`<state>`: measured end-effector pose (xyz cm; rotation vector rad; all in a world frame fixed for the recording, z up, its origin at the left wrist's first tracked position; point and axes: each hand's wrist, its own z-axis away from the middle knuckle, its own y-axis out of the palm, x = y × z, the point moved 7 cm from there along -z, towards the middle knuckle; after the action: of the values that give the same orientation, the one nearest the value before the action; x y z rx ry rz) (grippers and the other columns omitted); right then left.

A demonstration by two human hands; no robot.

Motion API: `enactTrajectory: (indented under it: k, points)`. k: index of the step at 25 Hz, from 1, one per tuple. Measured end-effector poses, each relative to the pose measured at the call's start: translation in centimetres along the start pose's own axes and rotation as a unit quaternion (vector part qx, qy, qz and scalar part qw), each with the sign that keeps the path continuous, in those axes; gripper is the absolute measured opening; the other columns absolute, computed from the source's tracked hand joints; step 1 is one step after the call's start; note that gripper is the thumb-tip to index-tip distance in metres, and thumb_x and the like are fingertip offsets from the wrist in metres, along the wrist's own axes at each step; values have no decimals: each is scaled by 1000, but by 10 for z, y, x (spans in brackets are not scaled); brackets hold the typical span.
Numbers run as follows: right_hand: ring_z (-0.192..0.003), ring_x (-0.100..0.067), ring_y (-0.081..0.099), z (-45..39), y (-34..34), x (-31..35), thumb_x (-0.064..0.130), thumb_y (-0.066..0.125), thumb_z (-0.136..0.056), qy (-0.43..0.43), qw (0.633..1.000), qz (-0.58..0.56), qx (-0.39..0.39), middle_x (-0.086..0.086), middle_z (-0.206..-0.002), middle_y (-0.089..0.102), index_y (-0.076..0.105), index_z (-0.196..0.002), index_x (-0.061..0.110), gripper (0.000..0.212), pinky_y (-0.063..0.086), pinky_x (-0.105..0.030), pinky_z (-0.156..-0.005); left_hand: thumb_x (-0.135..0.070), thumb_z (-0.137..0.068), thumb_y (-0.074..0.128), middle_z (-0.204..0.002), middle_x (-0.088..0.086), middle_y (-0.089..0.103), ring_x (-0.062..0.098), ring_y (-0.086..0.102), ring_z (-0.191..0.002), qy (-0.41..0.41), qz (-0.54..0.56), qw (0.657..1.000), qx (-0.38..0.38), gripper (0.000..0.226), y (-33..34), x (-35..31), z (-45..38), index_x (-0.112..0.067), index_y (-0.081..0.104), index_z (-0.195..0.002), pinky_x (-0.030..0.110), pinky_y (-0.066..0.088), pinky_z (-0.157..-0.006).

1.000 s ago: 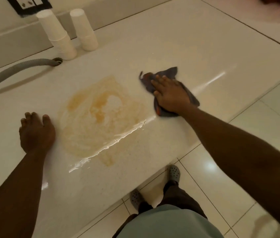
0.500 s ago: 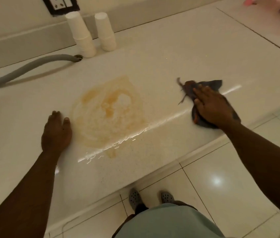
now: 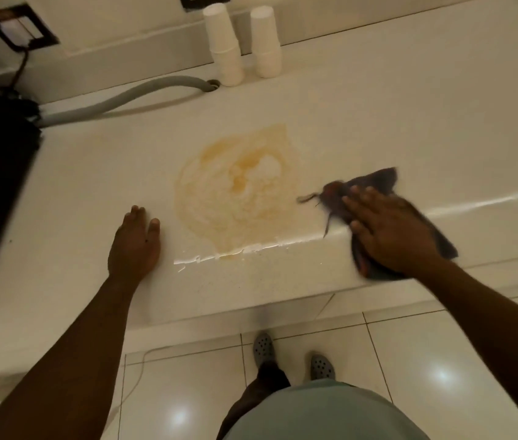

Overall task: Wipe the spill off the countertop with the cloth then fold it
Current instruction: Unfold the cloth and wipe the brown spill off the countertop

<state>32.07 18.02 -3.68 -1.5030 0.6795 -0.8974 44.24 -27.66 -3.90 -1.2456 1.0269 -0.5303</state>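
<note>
Spill (image 3: pixel 238 188): orange-tan puddle, mid countertop (image 3: pixel 410 122), reaching down to the front edge, smeared and patchy inside, a thin run of it along the front lip. None of it looks cleared yet.

Cloth (image 3: pixel 375 182): dark, bunched, flat on the counter just right of the spill, not touching the puddle as far as I can tell; a frayed tail points toward it.

Step in hand: wiping. Judgement: sweep the cloth left through the puddle with a flat palm, work from the outer rim inward so liquid doesn't spread, catch the run at the front lip before it drips to the floor. Turn to a dry face when soaked. Fold only after the counter is dry.

Right hand (image 3: pixel 388 230): fingers spread and extended, palm pressing down on the cloth, not gripping it. Blurred, so finger detail is rough.

Left hand (image 3: pixel 133 242): flat on bare counter just left of the spill, fingers together, holding nothing, likely bracing.

Two cup stacks (image 3: pixel 224 46) and a hose (image 3: pixel 130 96) sit at the back, well apart from the spill.
</note>
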Motion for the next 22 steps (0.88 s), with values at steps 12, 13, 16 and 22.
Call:
enactTrajectory:
  k: [12,13,16,22]
  points:
    - [-149,-12,5,-12,15,86,50,11,-99,-129,990,-21,57,9,-161,7,14,-153,32,57,4,-39,-120,-45,-99,27,-161,3,15,18,11,-148,-11,-2,1000,6,61,4,-18,-13,-12,19,-150,35,9,-119]
    - [-149,-11,6,-2,13,72,52,9,-98,-141,988,-21,53,11,-160,7,13,-152,34,57,4,-37,-119,-46,-99,26,-161,2,14,17,11,-148,-8,-2,1000,7,61,4,-20,-19,-13,18,-150,35,9,-119]
    - [-148,-20,18,-35,-2,-12,53,11,-96,-27,1000,3,3,4,-160,19,20,-151,29,61,15,-44,-117,-46,-99,25,-161,1,12,16,9,-148,-4,-5,1000,8,62,1,-20,-46,-14,17,-150,35,9,-119]
    - [-147,-30,18,-164,-16,-27,47,31,-98,168,986,-11,-21,-7,-161,20,26,-151,22,59,14,-51,-117,-45,-100,23,-162,3,9,18,7,-148,10,-12,999,29,61,2,-15,-114,-12,15,-151,36,8,-119]
